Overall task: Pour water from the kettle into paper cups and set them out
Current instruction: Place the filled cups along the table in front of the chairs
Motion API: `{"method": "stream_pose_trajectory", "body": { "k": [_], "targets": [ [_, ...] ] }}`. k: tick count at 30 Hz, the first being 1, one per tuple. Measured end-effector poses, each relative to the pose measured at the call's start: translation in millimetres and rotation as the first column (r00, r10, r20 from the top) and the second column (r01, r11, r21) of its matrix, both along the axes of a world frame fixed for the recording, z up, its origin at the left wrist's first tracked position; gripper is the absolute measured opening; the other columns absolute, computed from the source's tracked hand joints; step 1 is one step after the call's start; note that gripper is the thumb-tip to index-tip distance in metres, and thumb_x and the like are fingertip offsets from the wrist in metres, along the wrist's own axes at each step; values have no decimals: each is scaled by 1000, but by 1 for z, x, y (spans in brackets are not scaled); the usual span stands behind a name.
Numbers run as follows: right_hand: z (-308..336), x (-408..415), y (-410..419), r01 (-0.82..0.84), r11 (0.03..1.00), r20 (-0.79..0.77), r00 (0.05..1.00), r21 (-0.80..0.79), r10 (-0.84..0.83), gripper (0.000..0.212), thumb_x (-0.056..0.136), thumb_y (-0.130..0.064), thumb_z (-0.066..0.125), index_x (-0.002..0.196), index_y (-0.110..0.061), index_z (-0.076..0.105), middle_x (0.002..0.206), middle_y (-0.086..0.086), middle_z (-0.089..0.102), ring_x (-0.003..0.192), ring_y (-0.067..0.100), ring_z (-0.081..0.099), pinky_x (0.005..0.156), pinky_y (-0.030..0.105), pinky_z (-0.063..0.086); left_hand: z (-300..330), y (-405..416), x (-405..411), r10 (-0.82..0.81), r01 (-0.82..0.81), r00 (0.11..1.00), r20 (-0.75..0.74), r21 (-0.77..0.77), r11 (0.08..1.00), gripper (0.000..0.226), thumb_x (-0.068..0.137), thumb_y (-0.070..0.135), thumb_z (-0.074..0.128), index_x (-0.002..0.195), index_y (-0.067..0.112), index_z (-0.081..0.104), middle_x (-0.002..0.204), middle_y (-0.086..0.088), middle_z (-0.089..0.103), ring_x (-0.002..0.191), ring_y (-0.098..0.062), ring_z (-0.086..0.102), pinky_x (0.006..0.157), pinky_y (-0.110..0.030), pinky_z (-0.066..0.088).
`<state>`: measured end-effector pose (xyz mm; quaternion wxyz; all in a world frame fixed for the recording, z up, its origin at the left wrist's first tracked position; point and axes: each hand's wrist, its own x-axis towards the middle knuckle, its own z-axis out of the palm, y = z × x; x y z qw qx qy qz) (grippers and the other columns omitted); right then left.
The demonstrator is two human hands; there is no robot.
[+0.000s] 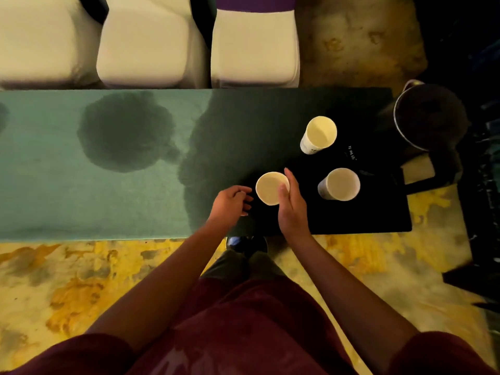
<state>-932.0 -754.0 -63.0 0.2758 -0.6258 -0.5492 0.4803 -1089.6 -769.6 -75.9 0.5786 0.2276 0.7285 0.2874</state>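
Paper cup (271, 187) sits between right hand (290, 204) and left hand (232, 202).

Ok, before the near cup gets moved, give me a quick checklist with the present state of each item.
1. Right hand on near cup: ok, fingers lie along its right side.
2. Left hand free: ok, fingers loosely curled beside the cup, holding nothing.
3. Near cup upright: ok.
4. Water level in near cup: cannot tell.
5. Other two cups out of the way: ok, both stand apart to the right.
6. Tablecloth dry: not ok, large dark wet patches.
7. Kettle clear of the hands: ok, at the table's far right end.
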Motion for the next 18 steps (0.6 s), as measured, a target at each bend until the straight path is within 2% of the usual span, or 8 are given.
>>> {"method": "stream_pose_trajectory", "body": {
  "k": [2, 4, 6, 9, 13, 14, 16, 18],
  "targets": [
    [-6, 4, 2, -19, 1000, 10, 1000, 2, 19, 45, 110, -29, 40, 154, -20, 41, 153, 5, 51, 135, 16, 49, 103, 22, 38, -5, -1, 3, 4, -4, 1000, 14, -11, 1000, 33, 104, 7, 38, 121, 3, 65, 96, -13, 68, 72, -20, 63, 62, -27, 55],
    [-8, 4, 5, -23, 1000, 26, 999, 11, 22, 47, 108, -31, 41, 152, -17, 45, 151, 5, 53, 132, 12, 49, 102, 22, 38, -6, -3, 7, 13, -12, 999, 37, -8, 1000, 35, 104, 6, 37, 127, 1, 62, 97, -16, 67, 71, -21, 63, 65, -30, 54],
    [-8, 2, 10, -11, 1000, 16, 1000, 15, 11, 47, 106, -33, 41, 150, -17, 48, 149, 4, 55, 128, 8, 49, 103, 25, 41, -8, -2, 10, 40, -40, 997, 58, -8, 999, 35, 104, 5, 36, 129, -1, 60, 96, -17, 66, 69, -21, 63, 65, -30, 54],
    [-9, -2, 18, -9, 1000, -31, 999, 0, 9, 41, 109, -32, 39, 143, -18, 57, 139, 1, 62, 123, 12, 57, 100, 26, 48, -7, 3, 13, 69, -67, 994, 84, -24, 997, 36, 104, 3, 35, 130, -4, 58, 89, -14, 65, 68, -22, 62, 65, -31, 54],
    [-8, -3, 30, 1, 999, -20, 1000, -43, -2, 39, 107, -34, 39, 129, -15, 66, 116, -3, 65, 106, 13, 61, 79, 2, 43, -4, 9, 18, 131, -126, 983, 128, -46, 991, 37, 105, 2, 33, 131, -6, 57, 88, -16, 64, 67, -24, 62, 64, -32, 54],
    [-7, -2, 32, 6, 999, -9, 1000, -40, -6, 39, 107, -34, 39, 128, -14, 65, 114, -3, 64, 105, 14, 60, 76, 0, 41, -3, 10, 19, 151, -145, 978, 143, -52, 988, 36, 105, 2, 33, 131, -6, 57, 91, -18, 64, 67, -24, 62, 65, -33, 54],
    [-3, 0, 35, 12, 999, -1, 1000, -37, -12, 41, 106, -37, 39, 129, -14, 65, 114, -3, 63, 105, 14, 60, 76, 2, 40, -1, 13, 21, 203, -190, 960, 194, -81, 978, 36, 105, 5, 34, 131, -6, 57, 98, -22, 65, 71, -26, 65, 69, -35, 57],
    [5, 2, 38, 23, 999, -23, 999, -28, -24, 44, 104, -40, 38, 129, -16, 65, 117, -3, 65, 105, 13, 61, 81, 9, 43, 4, 18, 21, 292, -253, 902, 317, -161, 954, 37, 105, 14, 37, 129, -5, 57, 101, -23, 66, 80, -30, 67, 78, -38, 57]
  ]
}}
